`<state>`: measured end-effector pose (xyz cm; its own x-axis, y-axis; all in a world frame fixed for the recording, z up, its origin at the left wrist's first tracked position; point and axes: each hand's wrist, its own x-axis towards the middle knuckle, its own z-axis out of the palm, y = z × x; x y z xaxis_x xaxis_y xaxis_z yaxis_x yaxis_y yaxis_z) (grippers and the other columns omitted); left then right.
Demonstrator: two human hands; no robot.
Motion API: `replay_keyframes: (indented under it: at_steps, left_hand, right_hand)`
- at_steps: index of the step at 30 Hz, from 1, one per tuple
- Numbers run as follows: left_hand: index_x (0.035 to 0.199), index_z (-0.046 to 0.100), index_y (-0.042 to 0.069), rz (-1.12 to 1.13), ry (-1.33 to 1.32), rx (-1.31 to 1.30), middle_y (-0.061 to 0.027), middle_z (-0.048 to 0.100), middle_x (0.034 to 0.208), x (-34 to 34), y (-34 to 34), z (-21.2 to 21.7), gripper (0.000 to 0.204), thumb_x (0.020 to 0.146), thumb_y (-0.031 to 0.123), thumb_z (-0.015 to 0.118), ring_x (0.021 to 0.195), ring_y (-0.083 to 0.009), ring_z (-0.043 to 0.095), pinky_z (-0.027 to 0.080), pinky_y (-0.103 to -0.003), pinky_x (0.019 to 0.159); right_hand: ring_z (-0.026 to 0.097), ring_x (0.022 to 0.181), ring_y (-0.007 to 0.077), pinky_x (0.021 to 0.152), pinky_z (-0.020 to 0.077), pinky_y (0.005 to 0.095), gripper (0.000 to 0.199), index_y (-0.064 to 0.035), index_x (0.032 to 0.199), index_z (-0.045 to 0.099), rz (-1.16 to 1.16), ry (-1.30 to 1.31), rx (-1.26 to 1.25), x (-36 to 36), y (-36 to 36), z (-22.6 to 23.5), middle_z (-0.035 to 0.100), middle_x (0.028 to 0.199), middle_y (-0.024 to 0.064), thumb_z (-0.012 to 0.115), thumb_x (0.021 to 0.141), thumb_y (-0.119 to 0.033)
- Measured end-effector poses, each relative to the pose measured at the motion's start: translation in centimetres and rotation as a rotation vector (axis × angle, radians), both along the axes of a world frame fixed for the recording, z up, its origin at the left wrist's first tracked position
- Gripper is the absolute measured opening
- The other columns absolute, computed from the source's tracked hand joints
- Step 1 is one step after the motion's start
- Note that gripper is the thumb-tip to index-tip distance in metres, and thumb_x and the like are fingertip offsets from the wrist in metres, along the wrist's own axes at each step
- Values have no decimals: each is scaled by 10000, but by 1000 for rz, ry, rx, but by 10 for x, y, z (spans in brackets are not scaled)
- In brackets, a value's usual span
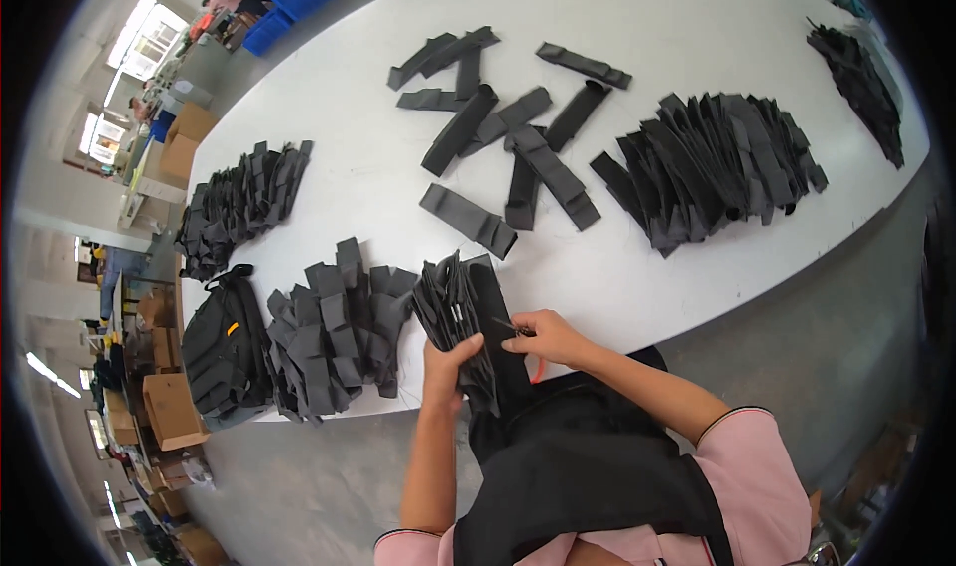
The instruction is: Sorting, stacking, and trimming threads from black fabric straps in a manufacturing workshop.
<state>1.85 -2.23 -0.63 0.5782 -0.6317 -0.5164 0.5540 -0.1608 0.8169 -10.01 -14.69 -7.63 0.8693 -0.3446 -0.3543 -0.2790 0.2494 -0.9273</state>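
A bundle of dark fabric strips (453, 307) is gripped in the left hand (445, 369), with the thumb pressed across its front, and is held at the near edge of the white tabletop (349, 183), its lower end reaching past that edge toward the black apron (588, 466). Just right of it, a wide dark strip (501, 317) is seen beside the right hand (553, 337), whose fingers are closed on a thin dark tool (510, 323), mostly hidden; a red-orange loop (540, 370) is shown just below. On the left, little room is left: a pile of grey strips (339, 327) is set near the bundle and against a black backpack (224, 352), both close to the near edge, while another heap (244, 203) is placed along the left edge. Loose strips (468, 218) are scattered beyond the hands, some crossed over others. Wider stretches of white are seen between these and the left heap, and between the right hand and a fanned row of strips (712, 173). Near the right edge, a dark bunch (861, 88) is laid well apart.
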Motion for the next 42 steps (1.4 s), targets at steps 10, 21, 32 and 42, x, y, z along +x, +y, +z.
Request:
replay_keyframes:
  at_steps: [10,21,32,42]
  left_hand:
    - [1099,496,-1,238,37,123,-65,585,930,-36,65,-44,451,689,-28,683,788,-173,594,498,-292,710]
    - [1266,365,-29,356,-301,148,-107,527,1107,-58,61,-18,661,698,-4,703,963,-196,547,444,-305,853]
    - [1360,174,-98,381,-516,290,-200,344,1331,-61,63,-22,924,676,107,761,1235,-265,346,238,-325,1044]
    - [1328,299,-31,416,-456,106,-134,442,1246,-58,71,-21,780,676,13,725,1109,-211,457,343,-307,973]
  right_hand:
    - [574,727,364,708,464,446,260,-71,956,575,89,-68,-532,-46,45,13,592,829,164,579,819,-292]
    - [540,619,213,560,389,327,186,-76,785,506,41,-280,-1399,34,-8,36,477,766,63,575,629,-3]
    - [566,586,219,581,417,338,99,-49,743,515,180,-277,-1460,66,-1,34,475,783,81,572,663,-38]
    - [587,581,243,496,466,351,94,-37,731,510,245,-242,-1351,66,4,25,482,790,87,600,712,-57]
